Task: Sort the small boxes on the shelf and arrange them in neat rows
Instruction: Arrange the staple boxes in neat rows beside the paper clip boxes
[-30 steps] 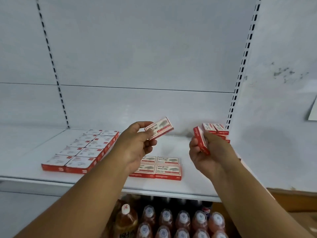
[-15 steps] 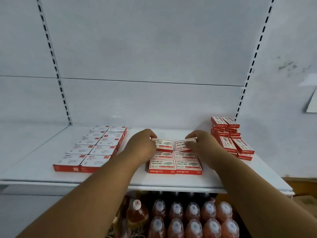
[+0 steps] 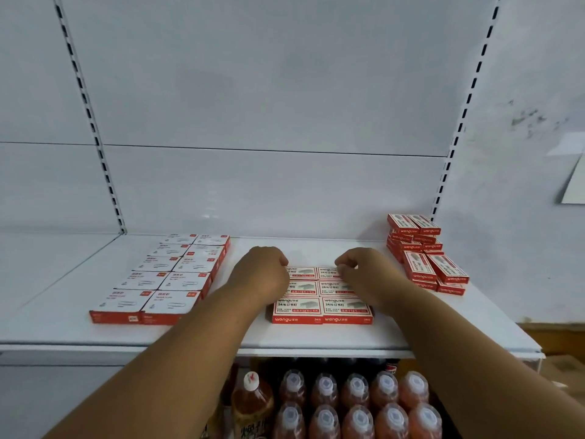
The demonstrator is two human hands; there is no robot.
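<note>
Change since one second earlier: the left hand (image 3: 259, 275) and right hand (image 3: 364, 274), previously raised above the shelf (image 3: 316, 339) with one small box each, are now lowered onto it. Both boxes lie flat under the curled fingertips as the rear-left box (image 3: 302, 272) and rear-right box (image 3: 327, 272) of the central block, side by side.

White slotted back panel (image 3: 269, 90), smudged wall (image 3: 531, 122).
</note>
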